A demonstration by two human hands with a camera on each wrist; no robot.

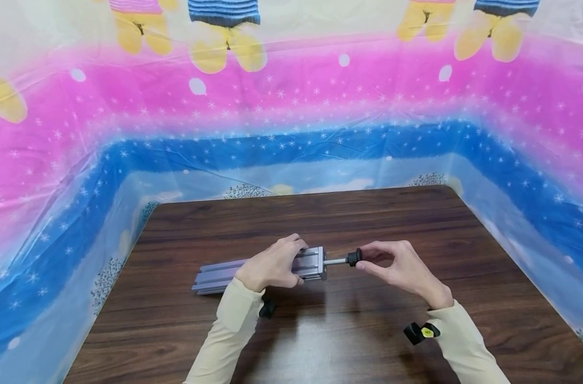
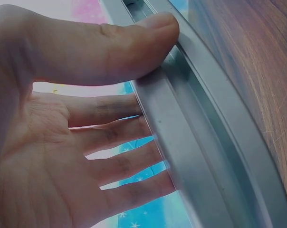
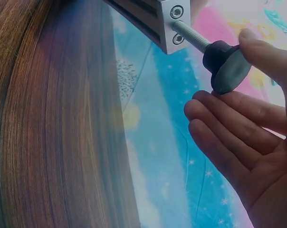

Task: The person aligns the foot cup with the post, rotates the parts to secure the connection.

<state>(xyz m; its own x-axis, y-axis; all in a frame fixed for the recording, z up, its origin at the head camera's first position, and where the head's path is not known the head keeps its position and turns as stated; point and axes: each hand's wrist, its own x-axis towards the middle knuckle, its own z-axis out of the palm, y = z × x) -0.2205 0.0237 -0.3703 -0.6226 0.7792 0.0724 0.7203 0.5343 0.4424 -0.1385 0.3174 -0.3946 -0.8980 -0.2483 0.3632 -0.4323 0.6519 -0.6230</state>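
Observation:
My left hand (image 1: pixel 271 265) grips a grey slotted aluminium profile (image 1: pixel 217 277) that lies lengthwise over the table. In the left wrist view the thumb presses one face of the profile (image 2: pixel 181 128), with the fingers at its far side. An end plate (image 3: pixel 166 28) with two visible screws caps the profile's right end. Out of that plate sticks the threaded stud (image 3: pixel 193 37) of a levelling foot with a round black base (image 3: pixel 234 71). Thumb and fingers of my right hand (image 1: pixel 404 269) pinch the base at its rim. How deep the stud sits is hidden.
The dark wood-grain table (image 1: pixel 368 330) has rounded far corners. A patterned pink and blue cloth (image 1: pixel 291 106) hangs around its back and sides. Black devices are worn at the left wrist (image 1: pixel 267 308) and the right wrist (image 1: pixel 418 333).

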